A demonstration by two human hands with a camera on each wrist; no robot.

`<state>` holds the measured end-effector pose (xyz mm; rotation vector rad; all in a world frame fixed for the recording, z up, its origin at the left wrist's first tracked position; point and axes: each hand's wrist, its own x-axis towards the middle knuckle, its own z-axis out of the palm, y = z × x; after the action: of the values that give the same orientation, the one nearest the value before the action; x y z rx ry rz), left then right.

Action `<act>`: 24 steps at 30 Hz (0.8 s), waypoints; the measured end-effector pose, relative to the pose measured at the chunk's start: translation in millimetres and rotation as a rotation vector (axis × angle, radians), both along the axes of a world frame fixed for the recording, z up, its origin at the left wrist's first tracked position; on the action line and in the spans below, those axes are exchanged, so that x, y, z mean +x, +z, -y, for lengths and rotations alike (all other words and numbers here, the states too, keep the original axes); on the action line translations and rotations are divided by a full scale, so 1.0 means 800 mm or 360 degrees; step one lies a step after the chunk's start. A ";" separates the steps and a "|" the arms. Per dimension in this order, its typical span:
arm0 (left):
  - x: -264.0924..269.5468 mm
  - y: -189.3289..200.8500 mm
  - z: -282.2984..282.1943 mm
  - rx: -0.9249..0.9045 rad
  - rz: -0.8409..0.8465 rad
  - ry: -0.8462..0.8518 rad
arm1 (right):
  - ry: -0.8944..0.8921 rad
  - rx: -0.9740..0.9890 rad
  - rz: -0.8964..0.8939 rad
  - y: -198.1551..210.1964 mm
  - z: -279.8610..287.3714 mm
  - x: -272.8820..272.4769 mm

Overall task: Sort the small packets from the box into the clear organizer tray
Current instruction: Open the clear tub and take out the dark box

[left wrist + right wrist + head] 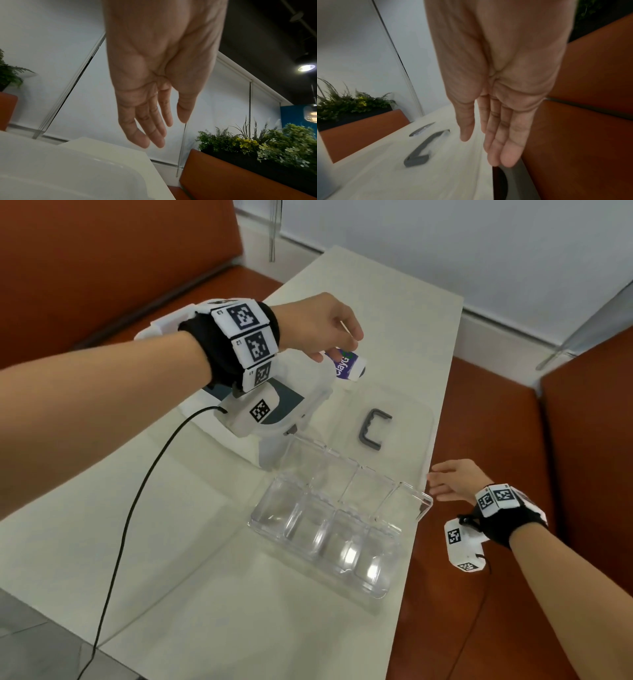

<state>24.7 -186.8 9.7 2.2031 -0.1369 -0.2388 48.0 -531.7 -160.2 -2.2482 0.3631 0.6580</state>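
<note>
A small purple-and-white packet point(346, 366) shows just under the fingertips of my left hand point(337, 347), above the far end of the translucent white box point(310, 402). In the left wrist view that hand point(164, 132) has straight, relaxed fingers with nothing between them, above the box rim point(102, 166); the packet is not seen there. The clear organizer tray point(414, 495) stands in front of the box, and its compartments look bare. My right hand point(435, 484) hovers open at the table's right edge beside the tray's far right corner, palm flat in the right wrist view point(485, 150).
The box's clear lid point(414, 419) lies flat to the right of the box, with a grey handle point(373, 429) point(423, 148) on it. A black cable point(137, 501) trails over the white table. Orange benches point(513, 419) flank the table.
</note>
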 end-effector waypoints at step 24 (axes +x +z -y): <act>-0.016 -0.062 -0.301 0.0805 -0.0154 0.0476 | 0.0502 -0.0589 0.0609 0.152 -0.366 -0.102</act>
<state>12.1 54.1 -39.7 2.6658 0.3414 -0.2287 -33.9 -238.9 -38.8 -2.7505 -0.0705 0.3158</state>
